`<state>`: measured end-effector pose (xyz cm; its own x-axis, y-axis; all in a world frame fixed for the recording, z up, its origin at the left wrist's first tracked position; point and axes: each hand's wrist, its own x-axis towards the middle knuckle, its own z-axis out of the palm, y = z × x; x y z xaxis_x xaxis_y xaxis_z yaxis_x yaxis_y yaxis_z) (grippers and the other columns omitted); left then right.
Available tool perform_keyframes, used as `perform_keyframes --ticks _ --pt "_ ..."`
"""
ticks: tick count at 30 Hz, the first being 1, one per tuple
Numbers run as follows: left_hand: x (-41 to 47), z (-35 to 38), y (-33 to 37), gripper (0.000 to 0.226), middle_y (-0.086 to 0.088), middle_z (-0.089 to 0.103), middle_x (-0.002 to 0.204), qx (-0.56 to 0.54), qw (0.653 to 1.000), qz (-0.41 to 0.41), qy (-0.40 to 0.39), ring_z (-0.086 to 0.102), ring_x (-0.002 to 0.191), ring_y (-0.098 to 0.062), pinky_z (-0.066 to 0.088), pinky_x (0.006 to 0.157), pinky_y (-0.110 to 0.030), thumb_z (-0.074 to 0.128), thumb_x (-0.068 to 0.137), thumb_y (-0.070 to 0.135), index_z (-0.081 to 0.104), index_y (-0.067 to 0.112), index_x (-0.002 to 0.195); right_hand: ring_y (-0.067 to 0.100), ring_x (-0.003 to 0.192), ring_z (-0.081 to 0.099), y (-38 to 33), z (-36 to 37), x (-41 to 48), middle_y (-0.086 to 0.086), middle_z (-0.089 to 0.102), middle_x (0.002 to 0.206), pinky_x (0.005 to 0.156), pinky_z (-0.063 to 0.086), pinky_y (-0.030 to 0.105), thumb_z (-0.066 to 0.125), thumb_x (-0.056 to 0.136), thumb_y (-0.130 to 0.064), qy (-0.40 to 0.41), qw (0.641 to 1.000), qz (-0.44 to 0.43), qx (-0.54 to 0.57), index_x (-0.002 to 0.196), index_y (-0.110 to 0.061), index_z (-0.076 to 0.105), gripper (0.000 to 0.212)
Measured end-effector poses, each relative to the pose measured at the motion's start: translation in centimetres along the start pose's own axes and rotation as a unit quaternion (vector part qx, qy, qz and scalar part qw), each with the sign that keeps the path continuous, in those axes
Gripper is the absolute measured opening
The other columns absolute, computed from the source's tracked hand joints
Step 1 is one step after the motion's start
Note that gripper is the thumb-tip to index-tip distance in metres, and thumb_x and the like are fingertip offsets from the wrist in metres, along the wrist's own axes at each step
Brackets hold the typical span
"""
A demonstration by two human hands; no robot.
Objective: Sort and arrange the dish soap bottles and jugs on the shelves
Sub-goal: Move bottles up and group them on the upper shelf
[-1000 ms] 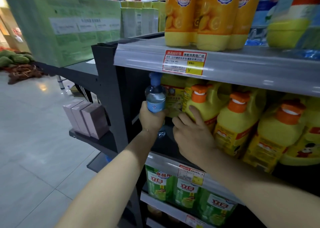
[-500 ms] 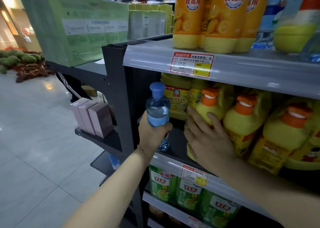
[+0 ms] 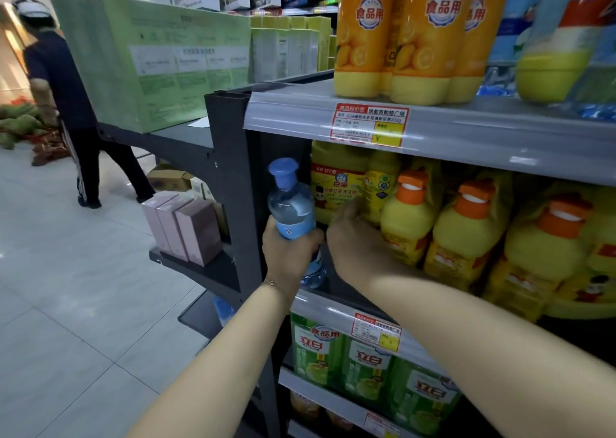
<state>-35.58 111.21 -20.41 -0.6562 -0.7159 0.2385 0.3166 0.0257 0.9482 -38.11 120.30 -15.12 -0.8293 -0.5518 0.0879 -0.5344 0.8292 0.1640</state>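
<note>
Shop aisle, mid shelf (image 3: 336, 301) | L hand (image 3: 288, 254) fingers wrapped round clear blue-cap bottle (image 3: 290, 204), upright at shelf's near-left end | R hand (image 3: 356, 244) by leftmost yellow jug (image 3: 410, 217), fingers blurred, grip can't tell | tip: clear gap first, seat bottle flat, label out | shelf rear dark; right jugs cut off.

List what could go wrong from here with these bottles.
The left hand grips the blue-capped clear bottle at the middle shelf's front edge; released there, it might tip off. The blurred right hand is close against the nearest orange-capped yellow jug and could knock it into its neighbours.
</note>
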Motion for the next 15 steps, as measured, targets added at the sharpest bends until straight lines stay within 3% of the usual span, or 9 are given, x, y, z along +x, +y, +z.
perform_keyframes --ticks 2,5,7,10,12,15 --pt "0.2 -0.3 -0.1 0.037 -0.015 0.061 0.071 -0.01 1.0 -0.01 0.007 0.058 0.06 -0.019 0.049 0.055 -0.031 0.068 0.057 -0.006 0.056 -0.012 0.092 0.043 0.142 0.014 0.2 0.2 0.4 0.029 -0.018 0.153 0.112 0.03 0.045 0.063 0.085 -0.001 0.059 0.97 0.067 0.225 0.145 0.005 -0.017 0.1" --pt "0.0 -0.2 0.0 0.045 -0.019 0.065 0.081 -0.002 1.0 -0.006 -0.005 0.062 0.069 -0.024 0.053 0.063 -0.037 0.068 0.056 0.001 0.058 -0.009 0.098 0.032 0.145 -0.009 0.0 1.2 1.3 0.017 -0.023 0.155 0.119 0.006 0.039 0.069 0.078 -0.001 0.145 0.869 0.115 0.458 0.145 0.0 -0.021 0.112" --pt "-0.3 0.1 0.0 0.046 -0.019 0.066 0.085 0.006 1.0 0.004 -0.019 0.062 0.071 -0.022 0.053 0.065 -0.037 0.068 0.056 0.004 0.059 -0.006 0.101 0.028 0.146 -0.003 -0.4 2.0 1.9 0.013 -0.014 0.158 0.117 0.004 0.029 0.067 0.076 0.003 0.19 0.821 0.143 0.519 0.146 -0.004 -0.02 0.111" --pt "-0.4 0.4 0.1 0.049 -0.024 0.068 0.09 0.007 1.0 0.005 -0.029 0.065 0.076 -0.027 0.056 0.067 -0.042 0.069 0.055 0.002 0.06 -0.005 0.102 0.032 0.143 0.018 -0.7 2.1 3.2 0.016 0.008 0.158 0.113 0.018 0.032 0.064 0.083 -0.003 0.247 0.772 0.198 0.551 0.149 -0.007 -0.013 0.101" --pt "-0.4 0.4 0.1 0.048 -0.029 0.067 0.092 0.005 1.0 -0.001 -0.03 0.065 0.075 -0.03 0.057 0.068 -0.046 0.069 0.054 -0.001 0.059 -0.006 0.101 0.033 0.141 0.023 -0.6 1.7 4.1 0.018 0.014 0.157 0.112 0.021 0.033 0.062 0.088 -0.01 0.264 0.754 0.221 0.56 0.149 -0.006 -0.01 0.095" --pt "-0.3 0.2 0.0 0.043 -0.033 0.065 0.089 0.015 0.999 -0.002 -0.05 0.063 0.07 -0.028 0.054 0.063 -0.041 0.067 0.055 -0.004 0.058 -0.008 0.096 0.033 0.139 0.028 -0.4 1.5 5.0 0.02 0.02 0.155 0.11 0.023 0.032 0.061 0.089 -0.013 0.277 0.74 0.244 0.562 0.15 -0.004 -0.007 0.092"
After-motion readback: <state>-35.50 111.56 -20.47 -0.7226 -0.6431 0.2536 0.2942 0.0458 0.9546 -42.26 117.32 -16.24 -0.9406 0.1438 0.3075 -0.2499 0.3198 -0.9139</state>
